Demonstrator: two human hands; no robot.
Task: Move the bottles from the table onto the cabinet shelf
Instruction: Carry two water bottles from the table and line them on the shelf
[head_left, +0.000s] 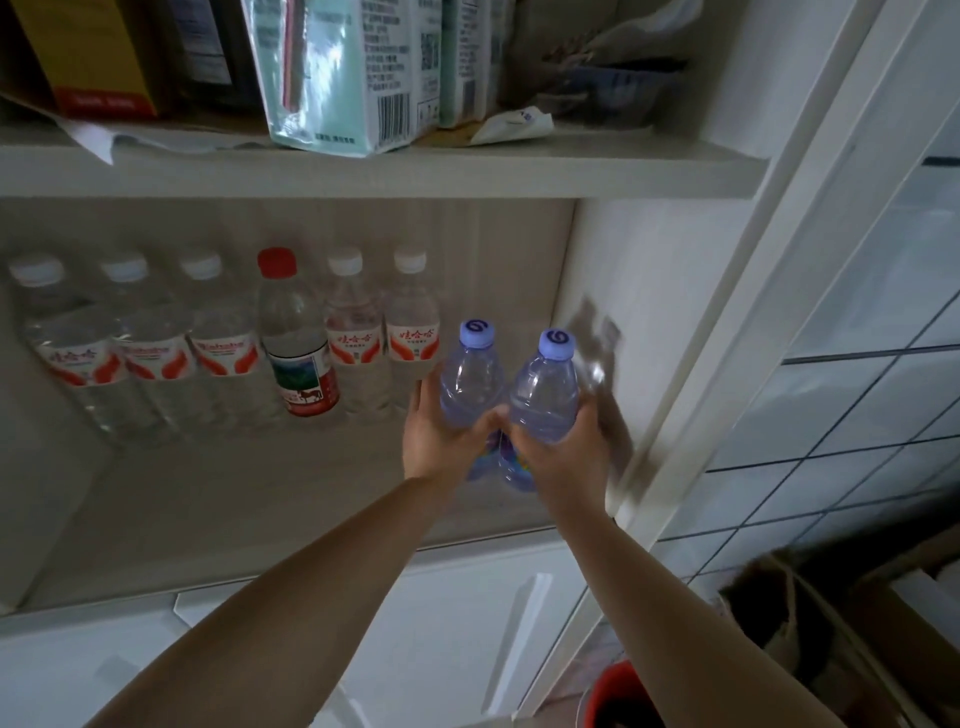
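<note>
two bare forearms reach up from the lower edge of the view toward the cabinet. left hand (441, 431) has its grip curled round the body of one clear violet-tinted plastic bottle with a lilac cap (470, 374); right hand (558, 449) has its grip curled round a second, matching lilac-capped bottle (545, 387). both bottles stand upright, side by side and touching or nearly so, at the right end of the pale wooden cabinet shelf (234, 493), close to the white side wall (649, 312). whether their bases already rest on the shelf cannot be told, as the hands hide them. to their left, a row of clear water bottles with white caps and red-and-white labels (358, 343) stands along the back panel, with one red-capped bottle (298, 338) among them; the nearest of the row is just beside the left hand. an upper shelf (363, 171) carries a pale green pouch (332, 78) and boxes. the bench is not in view.

judged risks: the left hand, as it withdraws, could knock the nearest white-capped bottle and topple the row, since the gap is slight; releasing both bottles at once before the bases sit flat could tip one against the other; the right-hand bottle could catch the side wall or door frame (727, 364), given its closeness.
</note>
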